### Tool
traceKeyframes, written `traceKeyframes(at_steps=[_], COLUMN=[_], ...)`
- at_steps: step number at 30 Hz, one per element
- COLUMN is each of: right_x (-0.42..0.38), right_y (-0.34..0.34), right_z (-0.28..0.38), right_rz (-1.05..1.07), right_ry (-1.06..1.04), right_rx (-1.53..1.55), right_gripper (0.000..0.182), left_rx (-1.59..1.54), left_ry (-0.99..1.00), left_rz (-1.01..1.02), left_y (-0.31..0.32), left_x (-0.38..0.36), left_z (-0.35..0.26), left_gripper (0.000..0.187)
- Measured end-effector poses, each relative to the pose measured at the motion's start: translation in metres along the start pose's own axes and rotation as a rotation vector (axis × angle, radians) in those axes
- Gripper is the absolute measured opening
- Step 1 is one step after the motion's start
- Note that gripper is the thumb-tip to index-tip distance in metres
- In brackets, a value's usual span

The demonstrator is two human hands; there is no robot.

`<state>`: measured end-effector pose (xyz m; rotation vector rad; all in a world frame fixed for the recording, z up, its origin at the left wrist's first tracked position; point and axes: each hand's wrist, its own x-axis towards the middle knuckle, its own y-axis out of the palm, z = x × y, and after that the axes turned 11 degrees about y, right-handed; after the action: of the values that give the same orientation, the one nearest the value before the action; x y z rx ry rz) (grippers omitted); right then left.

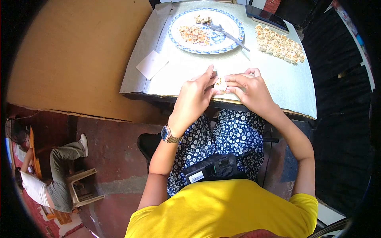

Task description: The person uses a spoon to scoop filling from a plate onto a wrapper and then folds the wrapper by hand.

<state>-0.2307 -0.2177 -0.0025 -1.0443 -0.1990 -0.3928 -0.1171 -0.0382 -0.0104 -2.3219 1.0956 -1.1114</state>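
Note:
A small pale dumpling (pixel 220 84) is pinched between my two hands over the table's near edge, some filling showing at its top. My left hand (pixel 195 93) is closed on its left side with thumb and fingers. From the right, my right hand (pixel 249 88) grips the same dumpling, fingertips pressed against it. Beyond the hands lies an oval blue-and-white plate (pixel 174 39) with chopped orange-brown filling (pixel 194 35) on it. A knife or flat-handled spoon (pixel 234 39) rests across the plate, its handle over the rim. Folded dumplings (pixel 278 44) sit in rows at the right.
A thin white square sheet (pixel 152 64) lies left on the pale-covered table (pixel 158 85). A dark tablet or phone (pixel 266 18) is at the back right. Brown board (pixel 75 59) stands at the left. Another person (pixel 59 174) sits far left by a wooden stool (pixel 85 186).

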Motion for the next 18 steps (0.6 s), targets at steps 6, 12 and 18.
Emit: traceKeyframes(at_steps=[6,12,18], right_x=[-0.003,0.001,0.000], right_y=[-0.007,-0.007,-0.003], right_z=[0.002,0.004,0.011], right_rz=[-0.044,0.039,0.004], right_ry=[0.028,0.048,0.095], right_rx=[-0.052,-0.040,0.175], right_gripper=[0.031,0.028,0.026], left_rx=[-0.046,-0.115,-0.139], left_ry=[-0.019,0.021,-0.067], left_rz=[-0.017,0.019,0.032], left_y=[-0.007,-0.006,-0.009], left_x=[-0.003,0.003,0.009], left_z=[-0.003,0.004,-0.003], left_gripper=[0.069,0.072,0.073])
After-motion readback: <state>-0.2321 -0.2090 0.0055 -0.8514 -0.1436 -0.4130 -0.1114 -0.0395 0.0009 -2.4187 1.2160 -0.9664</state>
